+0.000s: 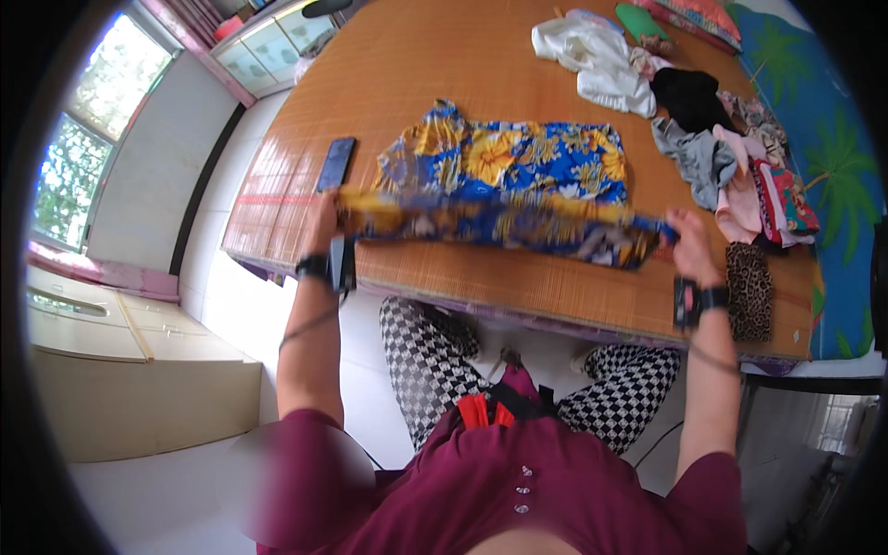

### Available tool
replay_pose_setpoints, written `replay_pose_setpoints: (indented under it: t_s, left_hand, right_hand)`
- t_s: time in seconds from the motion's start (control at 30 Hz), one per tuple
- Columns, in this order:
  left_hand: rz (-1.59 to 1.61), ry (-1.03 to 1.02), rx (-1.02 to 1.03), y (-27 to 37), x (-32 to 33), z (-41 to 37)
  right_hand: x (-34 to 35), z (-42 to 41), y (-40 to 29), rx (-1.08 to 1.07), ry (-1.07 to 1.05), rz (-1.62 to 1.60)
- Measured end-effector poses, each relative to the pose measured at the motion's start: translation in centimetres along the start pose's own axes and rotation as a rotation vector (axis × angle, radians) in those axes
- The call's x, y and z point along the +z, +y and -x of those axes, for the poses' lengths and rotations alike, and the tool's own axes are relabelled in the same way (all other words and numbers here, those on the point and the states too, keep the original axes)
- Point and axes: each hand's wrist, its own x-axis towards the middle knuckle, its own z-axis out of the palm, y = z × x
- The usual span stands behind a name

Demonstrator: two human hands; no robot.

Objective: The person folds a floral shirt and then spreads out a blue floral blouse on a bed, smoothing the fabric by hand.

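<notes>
A blue garment with a yellow flower print (544, 156) lies on the bamboo mat of the bed, and its near part is lifted and blurred between my hands. At the left, my left hand (325, 218) grips one end of the raised edge. My right hand (689, 243) pinches the other end at the right. The raised cloth hangs as a long strip over the near side of the mat. Whether the strip and the flat part are one piece is hard to tell from the blur. Both wrists wear strapped devices.
A dark smartphone (337, 164) lies left of the garment. White cloth (603, 66), a black cloth (690, 97), a grey cloth (694, 159) and several other clothes are heaped at the right. A folded leopard-print cloth (748, 291) lies near the mat's near right edge (791, 347).
</notes>
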Motion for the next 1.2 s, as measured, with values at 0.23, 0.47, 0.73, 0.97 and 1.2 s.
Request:
replay_pose_setpoints:
  t_s: [0.23,0.47,0.73,0.97,1.2]
  left_hand:
    - [0.653,0.063,0.596,22.6,9.5,-4.9]
    - [0.642,0.105,0.564,17.4,10.2,3.1]
    - [0.384,0.155,0.170,-5.2,11.9,5.1]
    - [0.139,0.160,0.021,-10.2,11.3,10.0]
    - [0.067,0.050,0.040,-9.7,11.3,10.0]
  right_hand:
    - [4.6,-8.5,-24.0,-0.569,0.119,-0.110]
    - [4.3,-2.5,-18.3,-0.569,0.131,-0.078]
    - [0.3,0.1,5.7,0.032,0.278,-0.081]
    - [0.6,4.1,8.8,0.054,0.307,-0.035]
    - [1.3,5.1,8.3,0.001,0.171,0.165]
